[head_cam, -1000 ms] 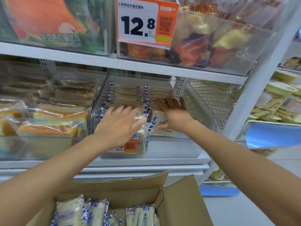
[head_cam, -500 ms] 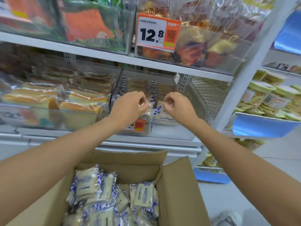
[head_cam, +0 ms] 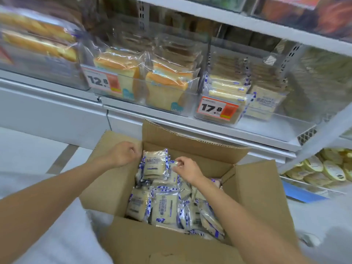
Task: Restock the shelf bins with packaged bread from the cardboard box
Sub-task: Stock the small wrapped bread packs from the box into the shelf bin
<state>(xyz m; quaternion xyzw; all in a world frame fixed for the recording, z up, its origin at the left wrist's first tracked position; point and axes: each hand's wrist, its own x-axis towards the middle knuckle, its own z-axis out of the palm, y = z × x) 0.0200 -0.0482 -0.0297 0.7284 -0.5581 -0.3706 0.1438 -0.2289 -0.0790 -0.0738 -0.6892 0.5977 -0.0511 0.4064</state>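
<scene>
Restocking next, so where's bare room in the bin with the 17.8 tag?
The 17.8 bin is bare at its front right, between the front packet and the mesh side panel. The left stack behind the price tag is piled high, crowded.

A white metal shelving unit (head_cam: pixel 209 133) ran across the upper half of the frame, its front edge sloping down toward the right. A white slanted upright post (head_cam: pixel 327 131) crossed the right side. Pale grey smooth floor (head_cam: pixel 28 149) filled the left, marked by a darker brownish stripe (head_cam: pixel 62 159). A flat blue panel (head_cam: pixel 302 194) lay at lower right. The light was even.
</scene>
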